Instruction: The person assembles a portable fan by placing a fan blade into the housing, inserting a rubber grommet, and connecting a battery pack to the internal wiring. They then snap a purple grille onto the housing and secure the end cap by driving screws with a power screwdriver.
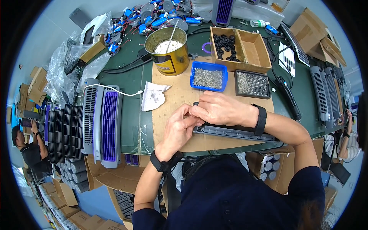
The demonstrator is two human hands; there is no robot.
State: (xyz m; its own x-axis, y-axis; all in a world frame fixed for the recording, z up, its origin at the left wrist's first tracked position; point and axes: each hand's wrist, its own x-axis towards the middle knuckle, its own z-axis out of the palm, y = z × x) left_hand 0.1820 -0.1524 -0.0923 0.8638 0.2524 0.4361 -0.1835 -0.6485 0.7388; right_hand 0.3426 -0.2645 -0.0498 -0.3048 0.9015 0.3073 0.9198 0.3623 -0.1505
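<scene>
Blue screw-filled tray [225, 78] near right hand [219, 109]

Desk [130, 82]: green-topped, stretching across in front of you
Wall [51, 40]: pale, beyond your desk at far left
Floor [100, 205]: blue, showing at your lower left
Light: bright over your desk

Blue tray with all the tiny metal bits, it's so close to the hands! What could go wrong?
The right hand is right by the blue tray, so a bump might scatter the metal bits.

The long dark part lies near the front of the table, so a tug toward the person could slide it off.

The yellow can is open at the top, so a hard knock might spill it.
</scene>
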